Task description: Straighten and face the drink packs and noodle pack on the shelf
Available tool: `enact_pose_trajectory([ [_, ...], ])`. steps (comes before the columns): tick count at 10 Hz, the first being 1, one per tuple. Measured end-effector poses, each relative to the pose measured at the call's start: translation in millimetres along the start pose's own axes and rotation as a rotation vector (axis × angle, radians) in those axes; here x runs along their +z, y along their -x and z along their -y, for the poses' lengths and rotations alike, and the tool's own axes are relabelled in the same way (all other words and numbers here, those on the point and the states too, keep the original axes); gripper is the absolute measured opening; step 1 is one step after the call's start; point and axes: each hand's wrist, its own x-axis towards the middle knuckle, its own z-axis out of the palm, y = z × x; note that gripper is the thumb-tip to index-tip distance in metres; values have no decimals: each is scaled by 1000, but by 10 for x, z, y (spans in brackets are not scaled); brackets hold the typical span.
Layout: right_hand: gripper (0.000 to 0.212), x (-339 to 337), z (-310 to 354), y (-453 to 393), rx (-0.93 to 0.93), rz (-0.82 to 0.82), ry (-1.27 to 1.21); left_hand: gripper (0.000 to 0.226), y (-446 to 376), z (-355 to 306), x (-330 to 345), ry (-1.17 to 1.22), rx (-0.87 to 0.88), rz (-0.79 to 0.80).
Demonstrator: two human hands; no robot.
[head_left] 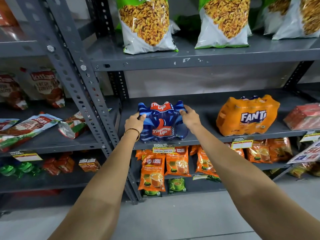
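Note:
A blue Thums Up drink pack [161, 125] stands at the left front of the grey middle shelf [204, 138], its label facing me. My left hand [134, 122] grips its left upper side and my right hand [189, 117] grips its right upper side. Further right on the same shelf sits an orange Fanta drink pack [247, 116], turned slightly and untouched. A red wrapped pack [303, 116] lies at the far right edge, partly cut off by the frame; its print is too blurred to read.
Large snack bags [147, 25] stand on the shelf above. Orange tea packets [153, 170] fill the shelf below, behind price tags [162, 148]. A slotted steel upright [90, 94] divides this bay from the left bay, where tomato sauce pouches [32, 125] lie scattered.

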Motion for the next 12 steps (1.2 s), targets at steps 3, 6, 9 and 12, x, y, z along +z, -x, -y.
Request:
enact_pose_trajectory([
  [3, 40, -1, -53, 11, -16, -13, 46, 45, 62, -4, 24, -3, 15, -37],
  [6, 41, -28, -55, 18, -6, 26, 33, 46, 100, -26, 42, -44, -3, -48],
  [9, 43, -63, -12, 15, 8, 70, 28, 47, 63, -68, 32, -45, -37, 4],
  [12, 64, -117, -74, 102, -10, 79, 112, 58, 234, -72, 17, -198, -55, -48],
])
